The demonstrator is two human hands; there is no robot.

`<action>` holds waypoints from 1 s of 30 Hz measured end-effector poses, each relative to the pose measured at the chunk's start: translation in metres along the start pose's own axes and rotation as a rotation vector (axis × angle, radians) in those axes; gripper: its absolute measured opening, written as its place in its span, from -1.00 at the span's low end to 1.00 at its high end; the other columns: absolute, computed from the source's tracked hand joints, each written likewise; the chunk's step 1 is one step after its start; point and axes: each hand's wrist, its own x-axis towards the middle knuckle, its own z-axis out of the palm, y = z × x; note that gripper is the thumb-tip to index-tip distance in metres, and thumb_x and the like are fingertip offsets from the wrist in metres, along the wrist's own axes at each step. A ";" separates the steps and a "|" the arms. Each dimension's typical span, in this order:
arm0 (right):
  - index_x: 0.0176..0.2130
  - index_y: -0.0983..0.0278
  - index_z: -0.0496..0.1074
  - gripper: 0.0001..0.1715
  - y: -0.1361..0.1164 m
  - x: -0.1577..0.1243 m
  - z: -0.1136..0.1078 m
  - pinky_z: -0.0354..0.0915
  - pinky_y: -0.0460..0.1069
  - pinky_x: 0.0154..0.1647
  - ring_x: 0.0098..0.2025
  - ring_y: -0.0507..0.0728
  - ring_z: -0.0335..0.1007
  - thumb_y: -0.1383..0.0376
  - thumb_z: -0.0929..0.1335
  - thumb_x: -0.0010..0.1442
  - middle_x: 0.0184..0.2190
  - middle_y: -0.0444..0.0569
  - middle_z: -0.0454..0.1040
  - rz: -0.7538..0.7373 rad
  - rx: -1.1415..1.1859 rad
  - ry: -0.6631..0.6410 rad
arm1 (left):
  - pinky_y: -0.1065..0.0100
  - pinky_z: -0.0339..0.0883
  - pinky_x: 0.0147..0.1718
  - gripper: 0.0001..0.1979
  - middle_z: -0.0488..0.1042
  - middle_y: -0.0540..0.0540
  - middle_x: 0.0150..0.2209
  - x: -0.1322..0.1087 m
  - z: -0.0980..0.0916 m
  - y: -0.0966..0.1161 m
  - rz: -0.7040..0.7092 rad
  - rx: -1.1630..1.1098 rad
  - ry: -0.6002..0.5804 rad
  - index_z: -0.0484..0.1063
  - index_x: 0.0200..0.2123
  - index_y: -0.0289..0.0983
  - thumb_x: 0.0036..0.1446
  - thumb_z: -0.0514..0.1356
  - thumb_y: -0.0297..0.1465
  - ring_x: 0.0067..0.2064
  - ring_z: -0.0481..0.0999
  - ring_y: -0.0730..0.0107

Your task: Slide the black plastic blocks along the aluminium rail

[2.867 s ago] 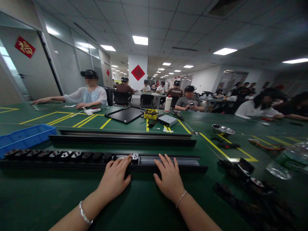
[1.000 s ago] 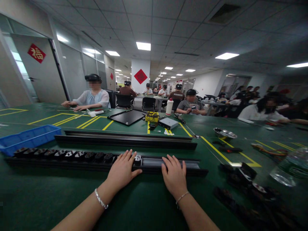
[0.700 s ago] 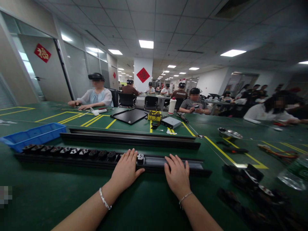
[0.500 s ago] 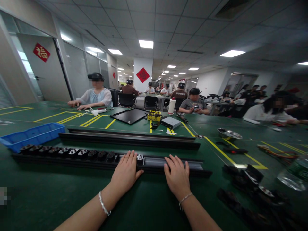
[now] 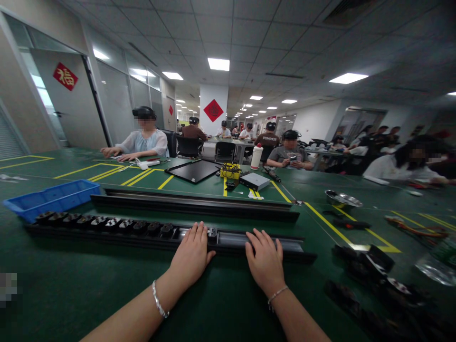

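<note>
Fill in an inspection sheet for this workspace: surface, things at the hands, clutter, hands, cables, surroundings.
Surface: green table marked with yellow lines.
Things at the hands: near black channel bearing a row of dark modules, some white-topped; a lone module sits apart to their right.
Clutter: blue tray, metal bowl and a blurred pile of dark parts.
Hands: left hand beside the lone module, contact unclear; right hand over the channel's right part; both open.
Cables: black cables bunched on a yellow box; coloured wires at right.
Surroundings: other people seated across the table and beyond.
</note>
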 end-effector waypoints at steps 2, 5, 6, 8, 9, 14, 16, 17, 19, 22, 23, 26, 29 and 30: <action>0.06 0.09 0.36 -0.53 0.000 0.000 -0.001 -0.16 0.25 0.21 0.21 0.19 0.06 0.16 0.11 0.26 0.14 -0.08 0.31 -0.007 -0.001 -0.009 | 0.08 0.12 0.16 -0.38 0.16 -0.39 0.21 0.000 0.000 0.001 0.002 0.001 -0.009 0.20 0.15 -0.49 0.09 0.15 -0.25 0.24 0.12 -0.02; 0.07 0.06 0.34 -0.53 0.001 -0.001 -0.002 -0.16 0.26 0.20 0.22 0.19 0.05 0.14 0.11 0.26 0.15 -0.10 0.29 -0.022 -0.004 -0.026 | 0.07 0.12 0.16 -0.39 0.15 -0.37 0.22 0.000 0.000 0.001 0.002 -0.020 -0.022 0.19 0.16 -0.45 0.09 0.15 -0.26 0.25 0.10 -0.01; 0.08 0.05 0.34 -0.53 0.001 -0.001 -0.002 -0.16 0.26 0.20 0.22 0.20 0.04 0.14 0.11 0.26 0.16 -0.11 0.28 -0.025 -0.006 -0.029 | 0.07 0.11 0.16 -0.39 0.14 -0.36 0.22 0.000 0.000 0.000 0.001 -0.029 -0.025 0.19 0.16 -0.43 0.09 0.15 -0.25 0.25 0.10 -0.01; 0.08 0.05 0.34 -0.53 0.001 -0.002 -0.002 -0.17 0.26 0.20 0.22 0.20 0.04 0.13 0.11 0.26 0.16 -0.11 0.27 -0.026 -0.010 -0.031 | 0.07 0.10 0.17 -0.38 0.14 -0.35 0.23 0.001 0.000 -0.002 -0.001 -0.044 -0.034 0.18 0.17 -0.41 0.09 0.15 -0.24 0.25 0.09 -0.01; 0.08 0.05 0.33 -0.52 0.001 -0.002 -0.002 -0.17 0.26 0.20 0.23 0.20 0.03 0.13 0.11 0.26 0.17 -0.11 0.27 -0.025 -0.012 -0.032 | 0.07 0.09 0.17 -0.38 0.14 -0.34 0.23 0.001 0.000 -0.003 0.000 -0.051 -0.039 0.17 0.18 -0.40 0.09 0.15 -0.23 0.26 0.09 -0.01; 0.09 0.07 0.33 -0.51 0.001 -0.002 -0.001 -0.16 0.24 0.21 0.23 0.19 0.01 0.13 0.10 0.26 0.17 -0.10 0.26 -0.022 -0.020 -0.043 | 0.06 0.11 0.16 -0.37 0.17 -0.34 0.22 0.002 0.000 -0.004 0.003 -0.069 -0.040 0.18 0.17 -0.38 0.07 0.16 -0.22 0.25 0.11 -0.01; 0.10 0.08 0.32 -0.51 0.001 -0.001 -0.002 -0.16 0.23 0.21 0.24 0.19 0.00 0.13 0.09 0.26 0.17 -0.09 0.26 -0.023 -0.025 -0.051 | 0.04 0.12 0.16 -0.39 0.17 -0.35 0.22 0.001 0.001 -0.002 0.010 -0.058 -0.015 0.19 0.16 -0.39 0.07 0.15 -0.24 0.25 0.11 -0.01; 0.11 0.08 0.31 -0.50 0.001 -0.002 -0.002 -0.16 0.22 0.22 0.24 0.19 -0.01 0.13 0.09 0.26 0.18 -0.09 0.25 -0.027 -0.026 -0.056 | 0.03 0.11 0.16 -0.41 0.17 -0.36 0.21 0.001 0.002 -0.002 0.019 -0.050 0.001 0.20 0.15 -0.41 0.08 0.15 -0.26 0.25 0.11 -0.01; 0.15 0.08 0.26 -0.48 -0.001 -0.002 -0.003 -0.17 0.21 0.22 0.25 0.19 -0.02 0.12 0.09 0.27 0.19 -0.09 0.23 -0.057 -0.020 -0.073 | 0.02 0.10 0.17 -0.47 0.18 -0.40 0.20 -0.001 0.004 -0.001 0.048 -0.037 0.035 0.24 0.10 -0.45 0.09 0.13 -0.29 0.25 0.11 -0.01; 0.20 0.04 0.17 -0.45 -0.003 -0.004 -0.003 -0.19 0.20 0.24 0.27 0.19 -0.07 0.06 0.11 0.25 0.23 -0.12 0.17 -0.150 -0.011 -0.117 | -0.01 0.09 0.16 -0.54 0.19 -0.42 0.19 -0.002 0.008 -0.001 0.081 -0.039 0.083 0.27 0.04 -0.44 0.11 0.10 -0.31 0.24 0.12 -0.01; 0.20 0.03 0.16 -0.43 -0.004 -0.005 -0.003 -0.21 0.20 0.24 0.28 0.19 -0.08 0.05 0.12 0.24 0.24 -0.12 0.14 -0.176 -0.014 -0.131 | -0.02 0.10 0.16 -0.55 0.19 -0.41 0.19 -0.003 0.009 -0.002 0.082 -0.043 0.092 0.27 0.03 -0.42 0.11 0.10 -0.31 0.24 0.12 -0.01; 0.21 0.01 0.15 -0.42 -0.005 -0.006 -0.001 -0.24 0.21 0.25 0.29 0.20 -0.12 0.05 0.17 0.21 0.26 -0.13 0.10 -0.204 -0.028 -0.148 | -0.01 0.10 0.16 -0.54 0.19 -0.39 0.20 -0.002 0.009 -0.002 0.080 -0.044 0.086 0.26 0.05 -0.40 0.10 0.10 -0.32 0.24 0.13 -0.01; 0.20 0.00 0.15 -0.43 -0.004 -0.007 0.000 -0.26 0.21 0.25 0.29 0.20 -0.12 0.08 0.19 0.20 0.26 -0.14 0.11 -0.207 -0.017 -0.136 | 0.01 0.10 0.16 -0.54 0.19 -0.38 0.20 -0.002 0.007 -0.002 0.075 -0.033 0.057 0.26 0.06 -0.40 0.09 0.11 -0.32 0.24 0.13 -0.01; 0.20 -0.01 0.16 -0.43 -0.004 -0.007 0.001 -0.26 0.21 0.25 0.29 0.20 -0.12 0.09 0.19 0.20 0.26 -0.15 0.11 -0.210 -0.012 -0.129 | 0.01 0.10 0.16 -0.54 0.19 -0.38 0.20 -0.002 0.006 -0.001 0.074 -0.033 0.050 0.27 0.05 -0.39 0.09 0.11 -0.32 0.24 0.13 -0.01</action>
